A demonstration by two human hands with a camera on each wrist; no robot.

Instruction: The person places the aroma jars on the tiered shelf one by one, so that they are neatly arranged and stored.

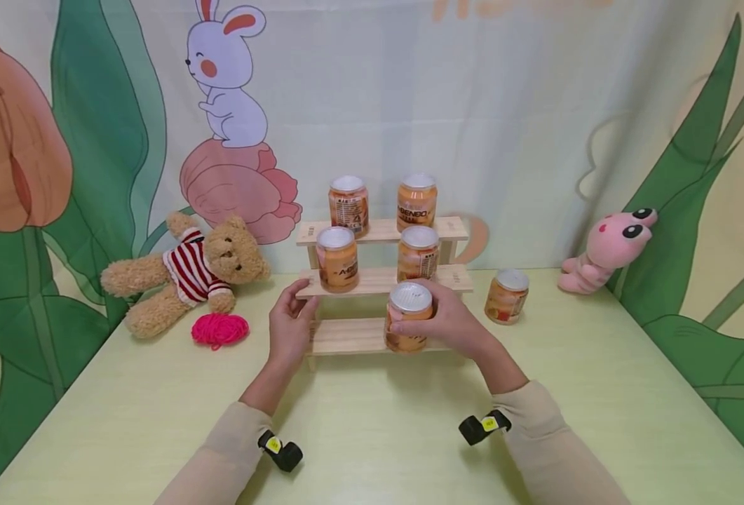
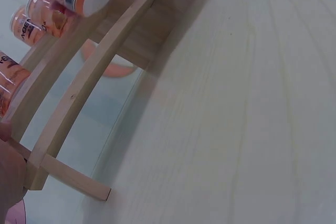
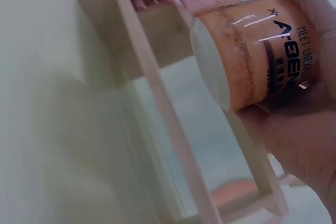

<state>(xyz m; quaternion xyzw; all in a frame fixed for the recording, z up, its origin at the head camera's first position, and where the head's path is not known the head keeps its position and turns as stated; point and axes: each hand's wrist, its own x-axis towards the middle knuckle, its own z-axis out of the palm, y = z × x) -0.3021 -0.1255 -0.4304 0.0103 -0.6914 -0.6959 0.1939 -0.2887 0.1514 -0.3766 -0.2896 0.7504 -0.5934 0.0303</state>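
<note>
A three-tier wooden display shelf (image 1: 346,337) stands on the table. My right hand (image 1: 454,319) grips an orange-labelled can (image 1: 407,333) with a silver lid, its fingers and thumb wrapped round the side. In the right wrist view the can (image 3: 257,56) has its pale base facing the shelf boards. The head view shows it upright, overlapping the right part of the lowest tier. My left hand (image 1: 291,326) holds the left end of the shelf at the middle tier, fingers at the board's end and thumb below. Only part of that hand (image 2: 10,177) shows in the left wrist view.
Two similar cans stand on the top tier, including the left one (image 1: 349,207), and two on the middle tier, including the left one (image 1: 338,261). Another can (image 1: 507,298) stands right of the shelf. A teddy bear (image 1: 188,270), pink yarn (image 1: 220,330) and a pink plush toy (image 1: 608,249) lie around.
</note>
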